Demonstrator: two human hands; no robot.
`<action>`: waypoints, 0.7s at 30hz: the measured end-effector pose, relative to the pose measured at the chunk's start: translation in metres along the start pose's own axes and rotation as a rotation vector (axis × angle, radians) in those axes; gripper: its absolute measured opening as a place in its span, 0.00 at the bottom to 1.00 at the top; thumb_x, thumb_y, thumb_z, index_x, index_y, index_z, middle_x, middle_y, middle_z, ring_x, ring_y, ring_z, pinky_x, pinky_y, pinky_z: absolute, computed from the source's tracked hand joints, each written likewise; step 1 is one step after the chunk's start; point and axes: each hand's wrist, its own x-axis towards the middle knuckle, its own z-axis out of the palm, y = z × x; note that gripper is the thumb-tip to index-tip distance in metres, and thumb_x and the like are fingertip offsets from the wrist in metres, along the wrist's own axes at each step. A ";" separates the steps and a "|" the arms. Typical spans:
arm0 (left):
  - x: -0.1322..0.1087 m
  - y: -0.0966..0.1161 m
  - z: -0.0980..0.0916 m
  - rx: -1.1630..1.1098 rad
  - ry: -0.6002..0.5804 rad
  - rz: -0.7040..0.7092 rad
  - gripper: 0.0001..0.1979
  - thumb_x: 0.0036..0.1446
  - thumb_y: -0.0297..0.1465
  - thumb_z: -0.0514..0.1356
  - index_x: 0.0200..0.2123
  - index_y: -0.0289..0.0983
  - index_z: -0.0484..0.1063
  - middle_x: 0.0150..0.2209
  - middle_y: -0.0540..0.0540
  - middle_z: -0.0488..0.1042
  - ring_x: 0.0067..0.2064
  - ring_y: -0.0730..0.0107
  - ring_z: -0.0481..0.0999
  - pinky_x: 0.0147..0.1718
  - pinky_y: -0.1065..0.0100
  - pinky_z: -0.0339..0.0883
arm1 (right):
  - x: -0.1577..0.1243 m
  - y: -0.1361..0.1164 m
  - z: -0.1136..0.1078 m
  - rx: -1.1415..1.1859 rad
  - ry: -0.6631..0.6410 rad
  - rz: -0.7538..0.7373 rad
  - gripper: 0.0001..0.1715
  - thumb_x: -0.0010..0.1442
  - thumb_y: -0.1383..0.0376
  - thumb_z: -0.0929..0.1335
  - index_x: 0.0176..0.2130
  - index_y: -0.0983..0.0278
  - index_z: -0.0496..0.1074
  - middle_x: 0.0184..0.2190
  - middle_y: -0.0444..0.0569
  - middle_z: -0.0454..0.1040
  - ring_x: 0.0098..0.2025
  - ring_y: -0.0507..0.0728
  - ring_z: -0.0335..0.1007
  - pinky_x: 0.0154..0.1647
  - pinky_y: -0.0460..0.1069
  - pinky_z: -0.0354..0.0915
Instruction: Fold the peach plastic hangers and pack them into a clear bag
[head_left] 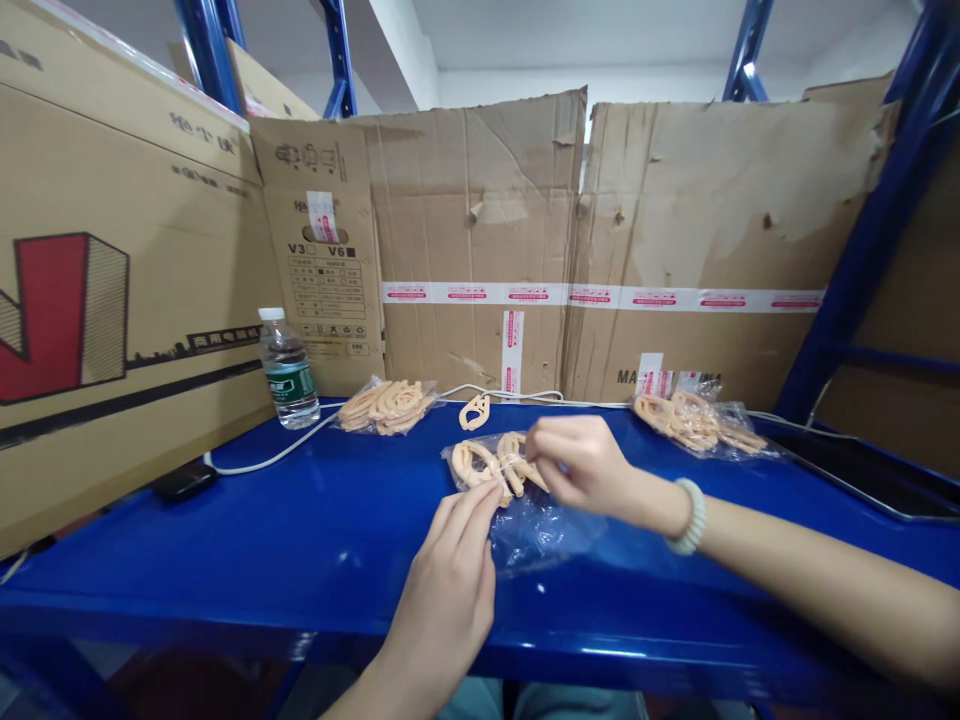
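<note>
A clear plastic bag [536, 535] lies on the blue table with peach folding hangers [471, 462] in its far part. My left hand [455, 570] comes from below, its fingers together and their tips pressed on the bag beside the hangers. My right hand [577, 462], with a pale coiled band [686, 517] on the wrist, is curled closed at the right side of the hangers. It is slightly blurred, and what its fingertips pinch is hidden. A single peach hanger [474, 411] lies loose just beyond the bag.
Bagged hangers [386, 405] lie at the back left, and another bagged lot [694, 420] at the back right. A water bottle [288, 370], a white cable [277, 458], a black adapter [184, 480] and a dark flat device [870, 472] are around. Cardboard sheets [472, 240] wall the back.
</note>
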 end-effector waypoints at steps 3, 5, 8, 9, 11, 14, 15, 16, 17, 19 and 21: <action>-0.001 -0.001 0.000 0.012 -0.007 -0.006 0.28 0.59 0.18 0.46 0.62 0.39 0.56 0.58 0.41 0.64 0.59 0.59 0.62 0.56 0.52 0.64 | 0.016 0.040 0.016 0.078 -0.066 0.114 0.15 0.52 0.78 0.60 0.34 0.68 0.73 0.37 0.54 0.73 0.43 0.57 0.69 0.45 0.51 0.67; -0.001 -0.001 0.000 0.025 -0.008 -0.009 0.28 0.59 0.18 0.46 0.61 0.39 0.56 0.57 0.41 0.65 0.59 0.59 0.63 0.56 0.52 0.65 | 0.025 0.068 0.038 0.100 -0.212 0.163 0.24 0.50 0.81 0.60 0.43 0.69 0.73 0.43 0.56 0.74 0.48 0.57 0.69 0.51 0.52 0.66; -0.001 -0.001 -0.001 0.036 -0.012 -0.008 0.27 0.58 0.18 0.46 0.61 0.38 0.57 0.57 0.41 0.65 0.58 0.59 0.63 0.55 0.52 0.65 | 0.034 0.104 0.077 0.056 -0.525 0.178 0.33 0.51 0.82 0.60 0.55 0.70 0.66 0.53 0.59 0.69 0.60 0.60 0.60 0.59 0.55 0.59; -0.001 -0.001 -0.001 0.039 -0.016 -0.006 0.27 0.58 0.18 0.46 0.61 0.38 0.56 0.58 0.41 0.65 0.59 0.59 0.63 0.55 0.53 0.65 | 0.036 0.113 0.090 0.045 -0.556 0.189 0.34 0.51 0.82 0.61 0.57 0.71 0.64 0.56 0.61 0.67 0.62 0.62 0.56 0.61 0.57 0.57; -0.001 -0.001 -0.001 0.048 -0.021 -0.001 0.28 0.58 0.18 0.46 0.61 0.38 0.56 0.58 0.41 0.64 0.59 0.59 0.63 0.55 0.53 0.65 | 0.040 0.128 0.111 0.031 -0.606 0.196 0.40 0.49 0.84 0.61 0.60 0.71 0.60 0.60 0.61 0.62 0.66 0.65 0.48 0.61 0.59 0.56; -0.002 -0.002 -0.002 0.068 -0.022 0.021 0.28 0.57 0.18 0.46 0.61 0.36 0.55 0.58 0.40 0.64 0.59 0.59 0.63 0.55 0.54 0.66 | 0.045 0.140 0.132 0.035 -0.667 0.174 0.46 0.45 0.85 0.62 0.63 0.68 0.56 0.63 0.58 0.57 0.67 0.65 0.43 0.62 0.61 0.53; -0.002 -0.002 -0.002 0.072 -0.022 0.029 0.28 0.57 0.18 0.47 0.61 0.36 0.56 0.58 0.39 0.64 0.58 0.59 0.63 0.55 0.55 0.66 | 0.046 0.143 0.136 0.041 -0.687 0.161 0.47 0.45 0.84 0.63 0.63 0.67 0.57 0.63 0.58 0.58 0.67 0.65 0.44 0.63 0.61 0.53; -0.002 -0.003 -0.002 0.075 -0.024 0.036 0.28 0.56 0.18 0.47 0.61 0.35 0.56 0.58 0.39 0.64 0.58 0.59 0.63 0.55 0.55 0.66 | 0.047 0.144 0.139 0.049 -0.704 0.148 0.45 0.45 0.84 0.64 0.62 0.67 0.59 0.62 0.58 0.60 0.66 0.65 0.46 0.62 0.61 0.53; -0.002 -0.003 -0.002 0.074 -0.027 0.040 0.28 0.56 0.17 0.47 0.61 0.35 0.56 0.58 0.39 0.64 0.58 0.60 0.63 0.55 0.56 0.66 | 0.047 0.144 0.140 0.057 -0.719 0.135 0.43 0.46 0.83 0.65 0.60 0.68 0.61 0.60 0.58 0.63 0.65 0.66 0.49 0.62 0.60 0.54; -0.002 -0.003 -0.001 0.067 -0.033 0.035 0.29 0.56 0.17 0.47 0.61 0.35 0.56 0.58 0.40 0.64 0.58 0.60 0.63 0.55 0.57 0.66 | 0.045 0.144 0.139 0.073 -0.735 0.116 0.36 0.48 0.81 0.65 0.57 0.70 0.65 0.56 0.61 0.67 0.61 0.66 0.57 0.59 0.59 0.57; -0.003 -0.003 -0.001 0.056 -0.036 0.019 0.29 0.55 0.17 0.47 0.61 0.36 0.56 0.58 0.42 0.64 0.58 0.60 0.63 0.55 0.56 0.66 | 0.041 0.142 0.135 0.093 -0.744 0.105 0.31 0.50 0.79 0.65 0.55 0.72 0.67 0.51 0.62 0.70 0.54 0.65 0.65 0.54 0.57 0.62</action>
